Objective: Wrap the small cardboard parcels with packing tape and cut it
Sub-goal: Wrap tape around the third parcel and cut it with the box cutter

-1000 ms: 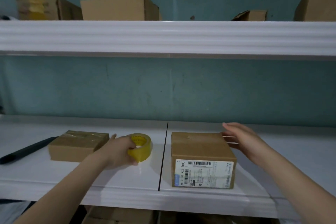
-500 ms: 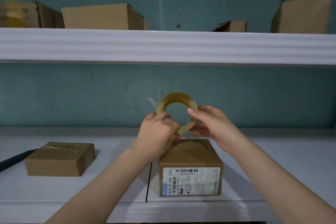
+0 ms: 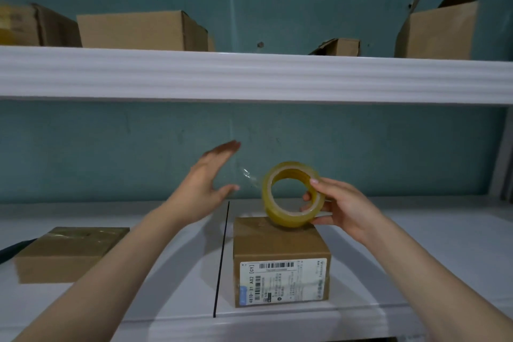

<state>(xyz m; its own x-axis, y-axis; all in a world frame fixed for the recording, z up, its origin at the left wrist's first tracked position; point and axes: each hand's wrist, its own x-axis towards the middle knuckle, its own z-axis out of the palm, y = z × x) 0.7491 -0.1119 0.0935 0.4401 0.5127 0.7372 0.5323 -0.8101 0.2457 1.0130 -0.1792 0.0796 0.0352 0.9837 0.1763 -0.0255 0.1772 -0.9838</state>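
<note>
A small cardboard parcel (image 3: 280, 247) with a white barcode label on its front stands on the white lower shelf (image 3: 416, 258), right of a black seam. Just above its far edge, my right hand (image 3: 341, 208) grips a yellowish roll of packing tape (image 3: 291, 194) by its right rim. A short clear tape end (image 3: 245, 175) sticks out from the roll to the left. My left hand (image 3: 205, 186) hovers left of the roll, fingers straight and spread, holding nothing. A flatter taped parcel (image 3: 69, 253) lies on the shelf at the left.
A dark, long object (image 3: 14, 250) pokes out behind the flat parcel at the left edge. The upper white shelf (image 3: 249, 75) carries several cardboard boxes (image 3: 138, 30), one open at the right (image 3: 438, 28). A teal wall backs both shelves.
The roll passed from my left hand to my right: first lifted from the shelf, then held by both hands. Now my left hand has let go and opened, moving left.
</note>
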